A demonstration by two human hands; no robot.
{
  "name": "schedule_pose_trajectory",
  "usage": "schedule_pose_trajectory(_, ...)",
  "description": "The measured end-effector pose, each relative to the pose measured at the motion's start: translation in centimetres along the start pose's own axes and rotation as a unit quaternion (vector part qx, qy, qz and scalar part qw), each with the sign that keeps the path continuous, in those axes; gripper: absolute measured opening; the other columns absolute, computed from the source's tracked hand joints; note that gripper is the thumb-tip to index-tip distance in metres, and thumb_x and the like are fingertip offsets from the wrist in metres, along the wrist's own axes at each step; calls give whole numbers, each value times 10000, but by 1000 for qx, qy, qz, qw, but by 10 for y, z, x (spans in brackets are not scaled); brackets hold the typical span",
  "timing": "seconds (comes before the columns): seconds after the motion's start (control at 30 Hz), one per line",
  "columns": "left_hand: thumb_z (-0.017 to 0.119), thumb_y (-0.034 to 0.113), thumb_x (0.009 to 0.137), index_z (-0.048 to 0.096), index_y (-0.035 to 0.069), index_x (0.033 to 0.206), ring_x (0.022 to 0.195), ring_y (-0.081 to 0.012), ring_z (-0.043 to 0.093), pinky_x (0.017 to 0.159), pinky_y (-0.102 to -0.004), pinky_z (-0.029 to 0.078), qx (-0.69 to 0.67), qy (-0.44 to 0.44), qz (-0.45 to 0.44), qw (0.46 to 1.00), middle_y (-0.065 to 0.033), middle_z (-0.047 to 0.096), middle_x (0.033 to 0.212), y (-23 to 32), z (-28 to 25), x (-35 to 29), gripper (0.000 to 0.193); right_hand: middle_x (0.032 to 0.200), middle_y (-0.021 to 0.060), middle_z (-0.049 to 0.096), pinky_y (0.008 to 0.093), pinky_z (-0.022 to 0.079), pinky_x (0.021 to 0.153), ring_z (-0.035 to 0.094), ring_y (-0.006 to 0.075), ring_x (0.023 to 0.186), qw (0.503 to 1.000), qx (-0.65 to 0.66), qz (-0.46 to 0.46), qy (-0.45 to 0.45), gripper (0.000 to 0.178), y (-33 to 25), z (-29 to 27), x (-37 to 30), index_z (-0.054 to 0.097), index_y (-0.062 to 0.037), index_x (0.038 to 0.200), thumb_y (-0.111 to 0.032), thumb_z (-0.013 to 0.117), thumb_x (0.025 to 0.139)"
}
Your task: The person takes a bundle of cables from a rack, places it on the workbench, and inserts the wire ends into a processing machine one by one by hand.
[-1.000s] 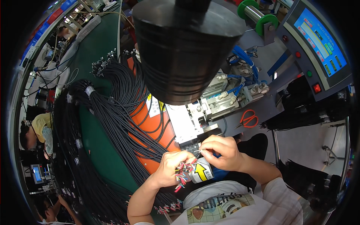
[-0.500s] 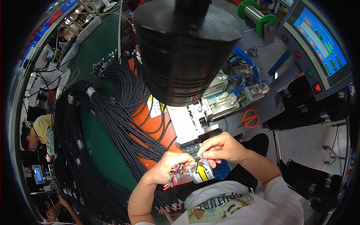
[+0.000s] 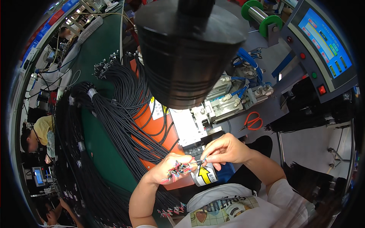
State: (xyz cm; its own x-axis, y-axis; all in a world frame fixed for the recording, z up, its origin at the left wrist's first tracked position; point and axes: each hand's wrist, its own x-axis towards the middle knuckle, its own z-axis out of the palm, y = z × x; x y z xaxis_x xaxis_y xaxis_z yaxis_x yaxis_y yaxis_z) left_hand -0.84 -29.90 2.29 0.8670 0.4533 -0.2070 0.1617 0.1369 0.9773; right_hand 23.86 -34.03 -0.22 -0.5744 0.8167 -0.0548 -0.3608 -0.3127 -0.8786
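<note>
My left hand (image 3: 163, 170) is closed round a bunch of cable ends (image 3: 178, 170), whose thin red, white, black and blue-green wires fan out below the fingers. Just to its right, my right hand (image 3: 225, 150) pinches the coloured wires at the tip of one black cable (image 3: 199, 162). Both hands meet in front of the bench machine (image 3: 190, 127), over a white round part with a yellow arrow (image 3: 204, 175). A long bundle of black cables (image 3: 125, 125) lies to the left on an orange board (image 3: 169, 135).
A large black lamp-like cylinder (image 3: 186, 53) hangs over the machine. Red-handled scissors (image 3: 253, 121) lie to the right. Beyond are a touch-screen panel (image 3: 323, 41) and a green-flanged wire spool (image 3: 260, 16). More black cables (image 3: 311, 110) hang at right. Co-workers sit at far left.
My left hand has turned slightly, and the loose wire ends in it have swung up and bunched closer to the palm. My right hand stays almost in place at the cable tip.
</note>
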Motion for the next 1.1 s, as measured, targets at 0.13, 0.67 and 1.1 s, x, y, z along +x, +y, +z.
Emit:
schedule_pose_trajectory(0.13,616,241,805,590,-24,912,577,-148,502,538,-279,404,10,-23,-11,1000,-62,526,662,3,-1,4,287,851,80,707,152,371,449,595,40,560,1000,18,24,-9,152,0,-1,0,686,27,1023,-37,642,892)
schedule_pose_trajectory(0.67,698,49,657,633,25,934,577,-277,602,551,-356,498,454,237,101,853,-99,606,713,0,46,13,285,707,72,608,287,444,447,592,164,504,780,-548,-237,184,125,12,7,2,622,-9,805,24,694,709)
schedule_pose_trajectory(1.1,638,84,649,565,-21,1246,754,-233,519,644,-320,492,580,136,110,796,-81,478,847,13,44,13,611,736,92,598,288,459,454,571,172,493,787,-540,-210,213,82,26,8,-4,599,26,848,0,657,795)
